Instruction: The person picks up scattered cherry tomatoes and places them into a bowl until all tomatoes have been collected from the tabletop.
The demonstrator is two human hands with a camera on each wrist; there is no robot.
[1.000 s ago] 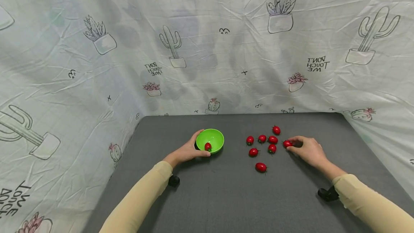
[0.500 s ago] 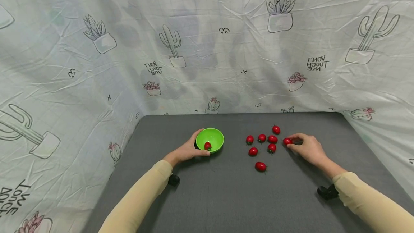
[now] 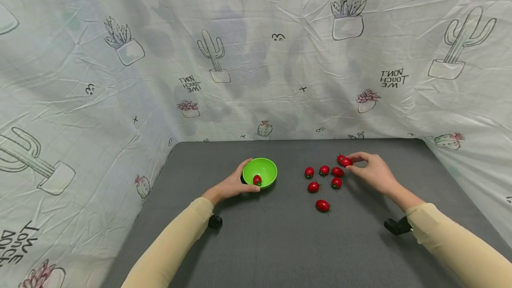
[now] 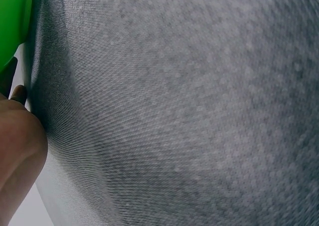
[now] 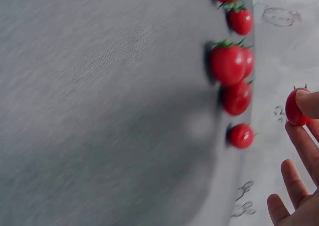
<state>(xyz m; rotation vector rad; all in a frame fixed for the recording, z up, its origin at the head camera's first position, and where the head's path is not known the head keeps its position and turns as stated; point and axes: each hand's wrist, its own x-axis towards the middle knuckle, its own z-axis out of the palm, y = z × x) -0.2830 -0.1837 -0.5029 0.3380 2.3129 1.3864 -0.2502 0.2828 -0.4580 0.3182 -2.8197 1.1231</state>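
My left hand (image 3: 236,186) grips the side of a bright green bowl (image 3: 270,180), thumb along its near rim and fingers round the far side. One cherry tomato (image 3: 257,180) lies in the bowl. In the left wrist view the bowl (image 4: 12,22) and part of the hand (image 4: 20,141) show at the left edge. My right hand (image 3: 374,171) pinches another cherry tomato (image 5: 295,106) between thumb and fingertips, held up above the table in the right wrist view. In the head view, that tomato overlaps the rearmost one (image 3: 340,158) lying behind it.
Several red cherry tomatoes lie loose right of the bowl, among them one at the front (image 3: 322,206) and one at the left (image 3: 309,172). The grey tabletop (image 3: 272,243) ends at a pale curtain (image 3: 248,57) printed with cacti, at the back and sides.
My right hand has lifted its cherry tomato from the right of the group and moved it back and to the left. The left hand and the bowl have stayed in place.
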